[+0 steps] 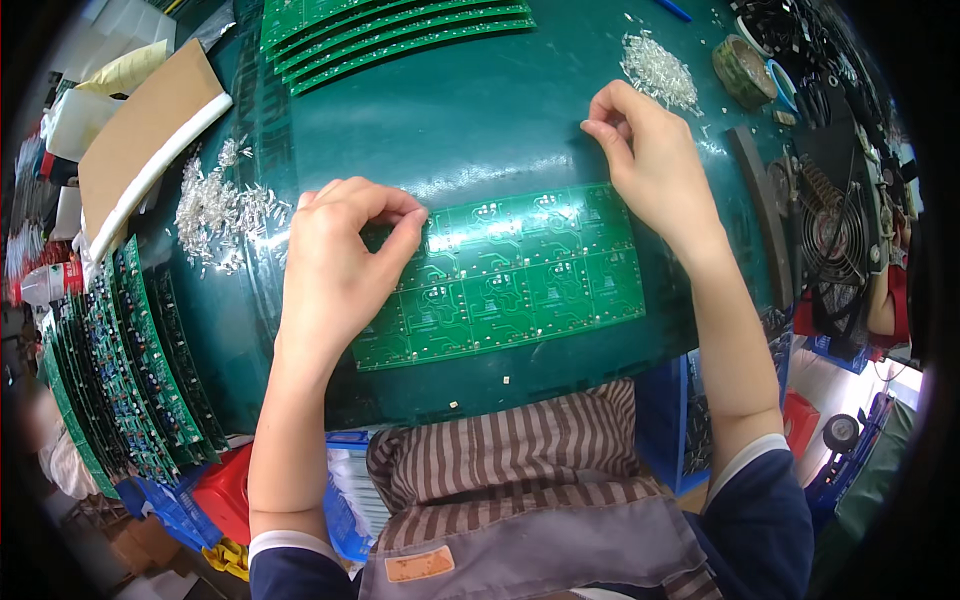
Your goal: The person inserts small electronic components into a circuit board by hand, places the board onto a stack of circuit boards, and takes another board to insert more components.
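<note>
A green circuit board panel [520, 275] lies flat on the dark green table [420, 130] in front of me. My left hand [335, 265] rests on the panel's left end, thumb and forefinger pinched together at its upper left corner; whether a small part sits between them I cannot tell. My right hand [650, 150] hovers just past the panel's far right corner, fingertips pressed together on the table, near a pile of small clear components [660, 70]. A second pile of clear components [220, 205] lies left of my left hand.
Stacked green board panels [390, 35] lie at the far edge, and more populated boards [120, 370] stand fanned along the left edge. A cardboard sheet [140, 125] sits far left. Tape rolls [745, 70] and a fan [835, 235] are at the right.
</note>
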`<state>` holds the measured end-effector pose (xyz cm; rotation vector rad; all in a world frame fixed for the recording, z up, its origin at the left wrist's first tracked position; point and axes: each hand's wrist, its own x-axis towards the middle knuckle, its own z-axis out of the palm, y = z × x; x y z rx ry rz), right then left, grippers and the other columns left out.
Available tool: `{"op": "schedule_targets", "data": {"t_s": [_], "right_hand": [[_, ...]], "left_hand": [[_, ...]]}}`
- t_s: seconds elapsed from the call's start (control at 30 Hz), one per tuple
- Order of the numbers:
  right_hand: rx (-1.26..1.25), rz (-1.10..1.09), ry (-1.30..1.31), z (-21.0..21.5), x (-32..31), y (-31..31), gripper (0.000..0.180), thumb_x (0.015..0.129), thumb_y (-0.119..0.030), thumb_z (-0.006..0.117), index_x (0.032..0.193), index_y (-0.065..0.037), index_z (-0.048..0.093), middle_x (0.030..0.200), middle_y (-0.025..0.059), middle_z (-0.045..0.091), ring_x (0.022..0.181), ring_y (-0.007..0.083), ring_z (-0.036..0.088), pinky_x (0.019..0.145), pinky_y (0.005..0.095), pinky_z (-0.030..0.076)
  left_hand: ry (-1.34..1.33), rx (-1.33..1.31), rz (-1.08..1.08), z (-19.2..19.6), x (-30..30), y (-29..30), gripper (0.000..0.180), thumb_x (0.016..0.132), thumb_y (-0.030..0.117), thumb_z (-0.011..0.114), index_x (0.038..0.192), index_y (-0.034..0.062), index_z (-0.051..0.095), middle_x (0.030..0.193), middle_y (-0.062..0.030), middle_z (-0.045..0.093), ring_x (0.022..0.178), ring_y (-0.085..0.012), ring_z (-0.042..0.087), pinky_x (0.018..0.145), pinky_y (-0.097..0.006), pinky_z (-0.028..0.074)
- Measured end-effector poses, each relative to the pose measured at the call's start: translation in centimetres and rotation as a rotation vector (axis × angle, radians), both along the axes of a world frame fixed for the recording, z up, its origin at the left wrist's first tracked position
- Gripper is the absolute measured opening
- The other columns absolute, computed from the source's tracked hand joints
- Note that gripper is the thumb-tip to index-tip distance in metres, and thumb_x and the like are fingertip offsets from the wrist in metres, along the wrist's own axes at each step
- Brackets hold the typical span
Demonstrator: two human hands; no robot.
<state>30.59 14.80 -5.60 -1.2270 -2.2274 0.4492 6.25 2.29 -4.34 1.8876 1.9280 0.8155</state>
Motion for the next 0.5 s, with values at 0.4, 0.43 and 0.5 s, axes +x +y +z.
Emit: {"op": "schedule_targets", "data": {"t_s": [0.4, 0.43, 0.5], "right_hand": [[-0.290, 0.228, 0.278, 0.9, -0.8, -3.7, 0.008, 0.092, -0.006, 0.065, 0.094, 0.000, 0.061, 0.079, 0.0129, 0.068, 0.071, 0.0228, 0.067, 0.066, 0.0325, 0.052], [-0.306, 0.232, 0.306, 0.5, -0.8, -3.9, 0.008, 0.092, -0.006, 0.065, 0.095, 0.000, 0.061, 0.080, 0.0128, 0.068, 0.072, 0.0231, 0.068, 0.066, 0.0325, 0.052], [-0.292, 0.222, 0.315, -0.2, -0.9, -4.0, 0.008, 0.092, -0.006, 0.064, 0.095, 0.000, 0.060, 0.080, 0.0124, 0.068, 0.073, 0.0226, 0.068, 0.067, 0.0321, 0.052]], "left_hand": [[0.012, -0.032, 0.060, -0.3, 0.3, 0.2, 0.011, 0.080, 0.011, 0.076, 0.079, 0.0016, 0.071, 0.076, -0.0085, 0.069, 0.074, -0.0234, 0.065, 0.085, -0.038, 0.046], [-0.032, -0.054, 0.086, -0.4, 0.4, 0.3, 0.010, 0.080, 0.013, 0.076, 0.079, 0.0034, 0.071, 0.076, -0.0076, 0.069, 0.074, -0.0248, 0.065, 0.093, -0.042, 0.043], [-0.042, -0.059, 0.097, -0.4, 0.5, 0.3, 0.010, 0.080, 0.012, 0.076, 0.078, 0.0034, 0.071, 0.075, -0.0077, 0.069, 0.074, -0.0245, 0.065, 0.092, -0.041, 0.044]]}}
